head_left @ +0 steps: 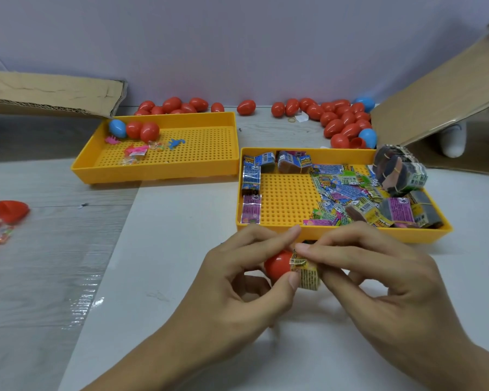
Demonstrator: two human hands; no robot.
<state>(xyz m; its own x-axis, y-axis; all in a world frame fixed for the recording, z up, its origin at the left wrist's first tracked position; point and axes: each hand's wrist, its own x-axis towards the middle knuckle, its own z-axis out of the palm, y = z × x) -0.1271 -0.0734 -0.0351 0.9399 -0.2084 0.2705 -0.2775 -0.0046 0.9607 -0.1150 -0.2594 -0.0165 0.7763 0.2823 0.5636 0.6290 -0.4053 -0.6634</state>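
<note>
Grips egg (pixel 276 266) in left fingers (pixel 277 240) as socket; pinches leaflet (pixel 310 277) in right fingers (pixel 338 249), presumably for insertion; tray (pixel 350 234) near, 1 o'clock.

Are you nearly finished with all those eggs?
Not nearly, it seems. Closed eggs lie heaped at the back, maybe finished; I cannot see inside. Right now the left hand holds a red egg while the right hand pinches a folded leaflet against it. Many leaflets wait in the right tray, small toys in the left tray.
</note>
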